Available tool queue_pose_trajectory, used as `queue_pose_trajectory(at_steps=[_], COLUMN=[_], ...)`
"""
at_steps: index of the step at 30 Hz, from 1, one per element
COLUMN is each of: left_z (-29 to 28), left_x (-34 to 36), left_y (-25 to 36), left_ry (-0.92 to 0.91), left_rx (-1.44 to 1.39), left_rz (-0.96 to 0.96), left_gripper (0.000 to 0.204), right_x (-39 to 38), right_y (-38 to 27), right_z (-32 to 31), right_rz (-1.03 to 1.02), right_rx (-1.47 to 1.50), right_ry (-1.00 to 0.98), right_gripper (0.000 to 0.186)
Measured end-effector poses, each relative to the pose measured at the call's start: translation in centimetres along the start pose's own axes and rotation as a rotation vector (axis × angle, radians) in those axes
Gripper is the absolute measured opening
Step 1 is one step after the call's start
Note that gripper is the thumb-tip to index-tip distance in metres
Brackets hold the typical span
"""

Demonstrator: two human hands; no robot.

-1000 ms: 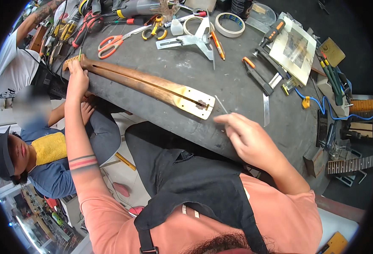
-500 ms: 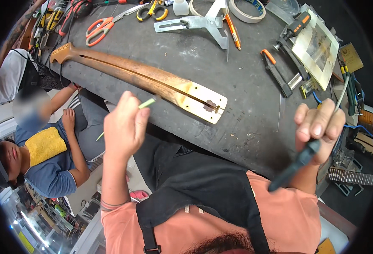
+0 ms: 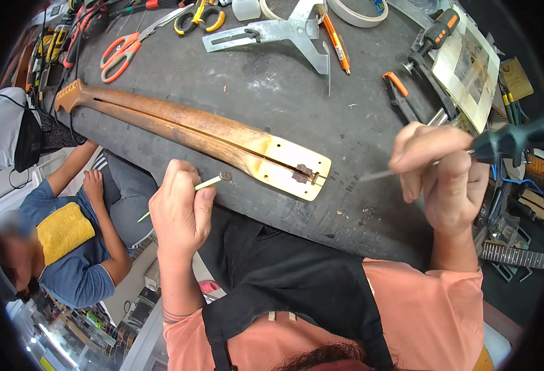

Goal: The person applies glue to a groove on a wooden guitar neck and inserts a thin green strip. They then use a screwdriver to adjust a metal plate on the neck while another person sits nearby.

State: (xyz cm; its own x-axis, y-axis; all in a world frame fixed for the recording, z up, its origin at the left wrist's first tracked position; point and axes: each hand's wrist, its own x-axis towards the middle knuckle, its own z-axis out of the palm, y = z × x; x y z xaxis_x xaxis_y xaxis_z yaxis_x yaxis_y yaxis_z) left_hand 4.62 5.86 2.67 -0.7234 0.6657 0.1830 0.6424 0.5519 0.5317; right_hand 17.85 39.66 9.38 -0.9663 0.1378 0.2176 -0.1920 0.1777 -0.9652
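My left hand (image 3: 178, 207) is closed around a thin light-green rod (image 3: 207, 183) that has a small dark metal piece at its upper end. Its lower end sticks out below the fist, toward the left. In my right hand (image 3: 442, 170) is a screwdriver with a dark green handle (image 3: 516, 141); its thin shaft runs between my fingers and its tip, blurred, points left over the bench. Between the hands, a little farther away, a wooden guitar neck (image 3: 179, 119) lies with its long slot facing up. A brown block sits in the slot near the pale heel end.
Across the back of the dark bench (image 3: 272, 108) lie orange-handled scissors (image 3: 121, 57), yellow-and-black pliers (image 3: 199, 20), a metal gauge (image 3: 296, 31), an orange pen-like tool (image 3: 337, 46) and tape rolls. A clamp (image 3: 434, 37) stands right. Another person (image 3: 77, 247) sits at the left.
The screwdriver has swung round in my right hand: its handle now points right and its shaft left. My left hand has dipped slightly with the rod. The whole view has shifted a little.
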Motion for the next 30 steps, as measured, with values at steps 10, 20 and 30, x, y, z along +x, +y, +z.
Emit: queue_pose_trajectory(at_steps=[10, 20, 30], left_z=[0.2, 0.7, -0.2], left_x=[-0.6, -1.2, -3.8], left_y=[-0.7, -2.2, -1.6], left_ry=[0.024, 0.107, 0.138], left_rx=[-0.143, -0.324, -0.424], left_rz=[-0.065, -0.049, -0.076], left_gripper=[0.030, 0.027, 0.049], right_x=[0.4, 1.1, 1.0], right_y=[2.9, 2.5, 1.1], right_z=[2.6, 3.2, 3.9], right_rz=[-0.071, -0.158, -0.201], right_rx=[-0.179, -0.388, -0.584], right_ry=[-0.101, -0.257, -0.346], right_gripper=[0.037, 0.032, 0.007])
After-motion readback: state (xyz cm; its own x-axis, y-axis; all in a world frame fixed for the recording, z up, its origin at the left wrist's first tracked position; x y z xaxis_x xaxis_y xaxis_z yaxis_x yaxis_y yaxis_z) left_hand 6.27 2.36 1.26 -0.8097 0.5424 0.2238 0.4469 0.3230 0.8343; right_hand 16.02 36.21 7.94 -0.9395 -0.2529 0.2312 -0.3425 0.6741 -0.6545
